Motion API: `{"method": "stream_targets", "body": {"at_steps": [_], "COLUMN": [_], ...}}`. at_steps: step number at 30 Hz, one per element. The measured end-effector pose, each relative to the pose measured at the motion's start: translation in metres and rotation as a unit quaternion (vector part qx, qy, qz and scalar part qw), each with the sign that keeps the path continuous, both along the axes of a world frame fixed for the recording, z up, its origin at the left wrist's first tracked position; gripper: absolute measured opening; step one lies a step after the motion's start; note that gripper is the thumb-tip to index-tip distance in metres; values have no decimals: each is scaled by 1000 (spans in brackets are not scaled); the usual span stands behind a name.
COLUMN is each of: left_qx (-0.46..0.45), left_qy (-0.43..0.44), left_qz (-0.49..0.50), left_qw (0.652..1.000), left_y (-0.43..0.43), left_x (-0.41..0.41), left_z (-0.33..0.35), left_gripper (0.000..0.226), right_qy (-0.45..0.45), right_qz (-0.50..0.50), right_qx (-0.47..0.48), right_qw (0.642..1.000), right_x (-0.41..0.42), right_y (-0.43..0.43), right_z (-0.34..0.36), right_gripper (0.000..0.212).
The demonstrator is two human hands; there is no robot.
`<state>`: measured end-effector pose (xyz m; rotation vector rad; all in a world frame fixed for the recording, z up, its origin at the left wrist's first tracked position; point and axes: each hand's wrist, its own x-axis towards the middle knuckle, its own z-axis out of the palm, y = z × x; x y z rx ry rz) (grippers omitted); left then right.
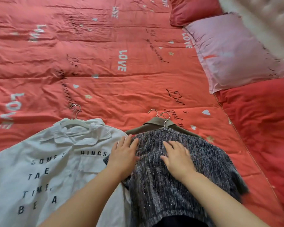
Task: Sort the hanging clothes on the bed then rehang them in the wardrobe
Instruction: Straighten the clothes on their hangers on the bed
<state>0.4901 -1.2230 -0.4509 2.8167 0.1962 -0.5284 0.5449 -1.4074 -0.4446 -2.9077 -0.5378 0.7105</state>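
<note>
Left hand point(124, 155): fingers spread flat, pressing grey knit top point(179, 185) at its left edge.
Right hand point(177, 158): spread flat on the same top.
Grey knit top: on hanger, lying on red bed quilt point(121, 89), over olive garment point(156, 124).
White shirt point(47, 161): on hanger, just left.

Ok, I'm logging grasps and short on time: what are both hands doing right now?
Left hand: open, lying flat on the grey knit top.
Right hand: open, lying flat on the same top.

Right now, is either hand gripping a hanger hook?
No, left hand and right hand lie flat on the grey knit top, short of the hanger hooks.
</note>
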Motion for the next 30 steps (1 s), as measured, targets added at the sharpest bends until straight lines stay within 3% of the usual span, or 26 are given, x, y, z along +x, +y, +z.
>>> {"method": "stream_targets", "body": {"at_steps": [8, 13, 21, 30], "left_qx": [15, 29, 54, 88], "left_qy": [-39, -59, -59, -11], "left_qz": [37, 62, 103, 179], "left_qw": [998, 996, 991, 980], "left_y": [93, 173, 297, 366], "left_x": [-112, -198, -334, -420], "left_z": [86, 124, 161, 176], "left_gripper": [53, 57, 50, 60], "right_qy": [-22, -44, -33, -4], "right_qz": [85, 123, 170, 251], "right_qx": [49, 77, 98, 96], "right_qw": [995, 988, 980, 963], "right_x": [-108, -182, -302, -367], "right_y": [111, 199, 335, 410], "right_z": [83, 121, 155, 168], "right_gripper": [51, 50, 51, 44]}}
